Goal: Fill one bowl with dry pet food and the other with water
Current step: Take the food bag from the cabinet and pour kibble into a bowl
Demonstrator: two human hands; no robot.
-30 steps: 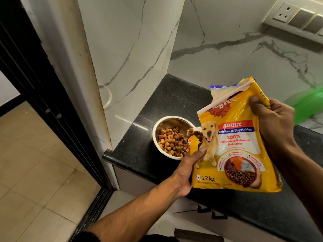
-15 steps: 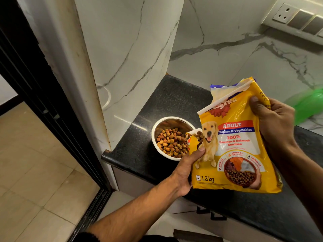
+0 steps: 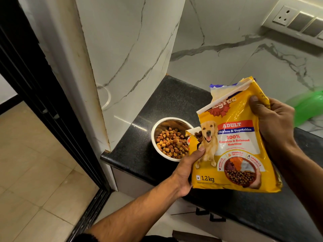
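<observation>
one bowl (image 3: 172, 139) (kibble inside), one food bag (image 3: 234, 145), two hands gripping it

Brightness: moderate indoor light, dim along the dark door frame (image 3: 26, 70).
Glare: bright streak on the tabletop (image 3: 139, 126) near the wall (image 3: 122, 49); sheen inside the bowl (image 3: 170, 122).
Shadows: soft, under the bag (image 3: 232, 145).
Distortion: wide-angle bending at the edges.
Focus: centre sharp; green item (image 3: 309, 105) blurred.

One steel bowl (image 3: 172, 137) holding many kibble pieces (image 3: 172, 144), one yellow pet-food bag (image 3: 234, 142), one green plastic bag (image 3: 309, 105), one wall socket panel (image 3: 297, 20), two hands: left hand (image 3: 187, 169), right hand (image 3: 274, 119).
</observation>
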